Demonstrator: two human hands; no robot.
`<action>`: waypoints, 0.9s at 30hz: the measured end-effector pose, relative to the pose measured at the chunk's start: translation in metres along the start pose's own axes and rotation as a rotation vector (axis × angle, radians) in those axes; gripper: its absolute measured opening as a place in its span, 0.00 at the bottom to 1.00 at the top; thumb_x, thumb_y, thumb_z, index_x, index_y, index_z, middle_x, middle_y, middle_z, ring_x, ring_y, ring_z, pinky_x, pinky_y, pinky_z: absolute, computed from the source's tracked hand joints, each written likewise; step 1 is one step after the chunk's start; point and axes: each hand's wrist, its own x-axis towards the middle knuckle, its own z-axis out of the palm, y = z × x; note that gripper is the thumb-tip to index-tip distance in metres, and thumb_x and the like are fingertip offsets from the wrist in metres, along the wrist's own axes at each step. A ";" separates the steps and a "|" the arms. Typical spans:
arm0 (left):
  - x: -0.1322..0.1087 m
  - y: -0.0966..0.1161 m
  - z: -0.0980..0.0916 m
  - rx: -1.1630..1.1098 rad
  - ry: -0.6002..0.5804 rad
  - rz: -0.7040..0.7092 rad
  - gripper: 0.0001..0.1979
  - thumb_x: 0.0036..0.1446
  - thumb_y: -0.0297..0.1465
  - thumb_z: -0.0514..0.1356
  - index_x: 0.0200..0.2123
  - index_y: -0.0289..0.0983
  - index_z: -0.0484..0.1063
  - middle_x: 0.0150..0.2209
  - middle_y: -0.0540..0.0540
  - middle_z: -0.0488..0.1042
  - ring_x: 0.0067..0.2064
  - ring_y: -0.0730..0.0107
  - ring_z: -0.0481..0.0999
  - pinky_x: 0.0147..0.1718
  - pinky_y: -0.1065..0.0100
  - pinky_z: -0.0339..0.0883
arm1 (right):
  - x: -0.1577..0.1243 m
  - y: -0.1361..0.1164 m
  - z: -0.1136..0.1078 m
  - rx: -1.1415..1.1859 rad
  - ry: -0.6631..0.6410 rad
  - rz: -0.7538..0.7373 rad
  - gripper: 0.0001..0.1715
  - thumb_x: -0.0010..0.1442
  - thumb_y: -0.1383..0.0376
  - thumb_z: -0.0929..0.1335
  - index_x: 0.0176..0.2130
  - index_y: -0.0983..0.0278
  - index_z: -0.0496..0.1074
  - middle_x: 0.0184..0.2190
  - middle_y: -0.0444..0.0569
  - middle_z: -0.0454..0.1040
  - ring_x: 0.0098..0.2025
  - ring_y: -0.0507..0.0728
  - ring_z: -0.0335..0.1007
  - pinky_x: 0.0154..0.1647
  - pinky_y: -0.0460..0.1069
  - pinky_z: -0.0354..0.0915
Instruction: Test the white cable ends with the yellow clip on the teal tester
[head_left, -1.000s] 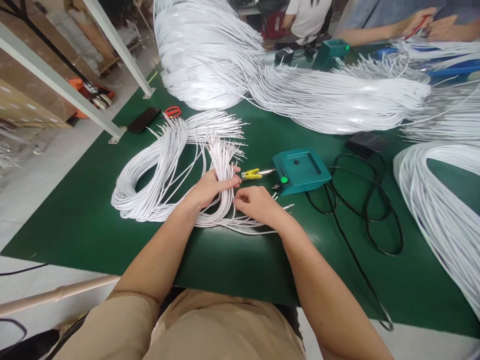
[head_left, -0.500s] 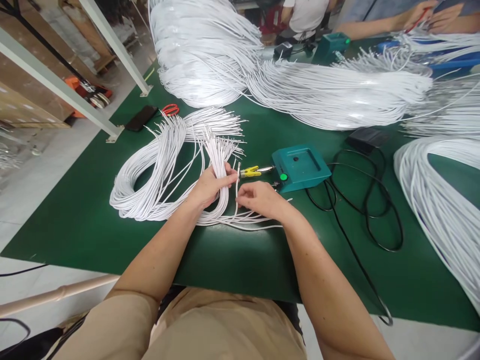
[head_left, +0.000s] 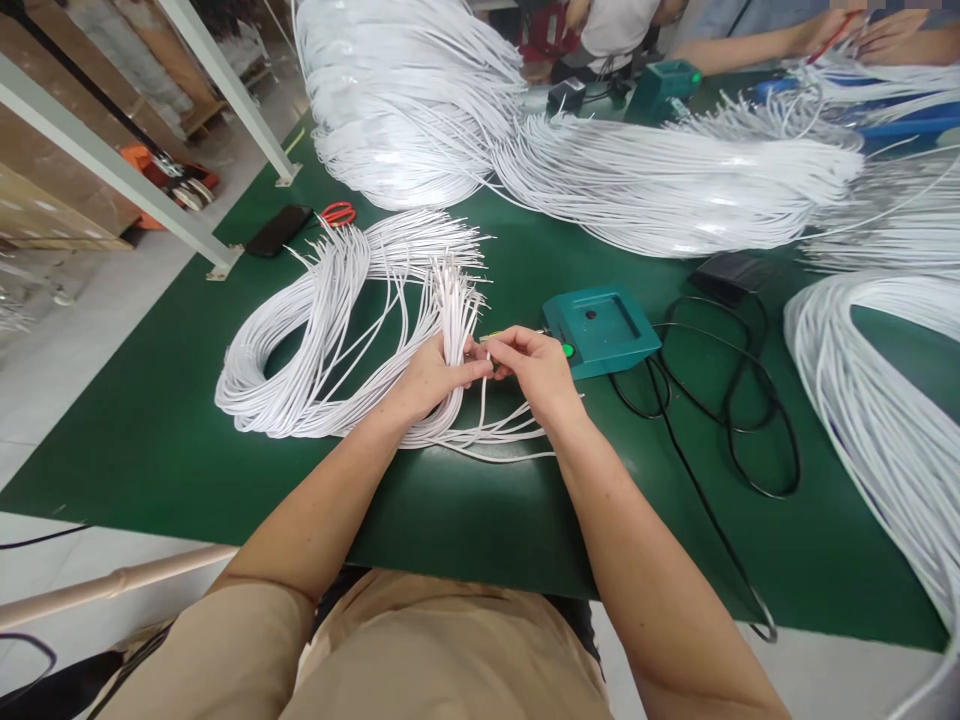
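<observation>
My left hand point(head_left: 439, 378) is wrapped round a bundle of white wires point(head_left: 456, 315), whose ends stand up above the fingers. Close beside it, my right hand point(head_left: 536, 368) pinches a single white wire point(head_left: 484, 400) near its upper end. Behind the right fingers is a teal device point(head_left: 607, 330) with a green button; the yellow clip on its front is mostly covered by the hand. More wires curve left from the bundle into a large coil point(head_left: 262, 385) lying on the green table. A few loose wires point(head_left: 517, 440) trail to the right under my right wrist.
Red-handled scissors point(head_left: 337, 213) and a black phone point(head_left: 277, 230) lie at the back left near a metal post point(head_left: 247, 90). Big wire bundles point(head_left: 675, 190) fill the far side. A black cable point(head_left: 750, 400) loops right of the device. Another person's hands point(head_left: 862, 35) work at the top right.
My right hand has moved up and right, in front of the yellow clip, with a wire between its fingers. The bundle in my left hand has shifted slightly right and stands more upright.
</observation>
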 end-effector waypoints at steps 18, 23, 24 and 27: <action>-0.004 0.008 0.009 0.087 -0.008 0.004 0.15 0.44 0.32 0.68 0.28 0.35 0.63 0.28 0.50 0.72 0.27 0.75 0.72 0.25 0.72 0.64 | 0.002 -0.001 -0.001 0.375 -0.153 0.268 0.20 0.46 0.52 0.75 0.22 0.65 0.69 0.15 0.37 0.54 0.19 0.47 0.51 0.24 0.46 0.55; -0.004 0.008 0.004 0.071 0.012 0.013 0.16 0.43 0.33 0.68 0.29 0.35 0.64 0.29 0.51 0.72 0.27 0.76 0.71 0.25 0.72 0.65 | 0.003 0.001 -0.006 0.355 -0.252 0.286 0.22 0.49 0.50 0.73 0.22 0.63 0.66 0.16 0.37 0.55 0.21 0.48 0.52 0.29 0.47 0.59; -0.003 0.007 0.002 0.069 0.011 0.018 0.16 0.44 0.34 0.68 0.30 0.35 0.64 0.29 0.51 0.72 0.27 0.76 0.71 0.25 0.72 0.65 | 0.003 0.001 -0.006 0.361 -0.263 0.284 0.22 0.49 0.50 0.73 0.23 0.63 0.66 0.17 0.38 0.56 0.21 0.48 0.53 0.30 0.47 0.59; -0.003 0.006 0.000 0.070 0.008 0.027 0.16 0.45 0.35 0.68 0.30 0.35 0.64 0.30 0.50 0.72 0.28 0.76 0.71 0.26 0.73 0.65 | 0.003 0.001 -0.007 0.390 -0.281 0.275 0.20 0.48 0.51 0.74 0.25 0.63 0.68 0.20 0.38 0.59 0.22 0.47 0.53 0.32 0.47 0.61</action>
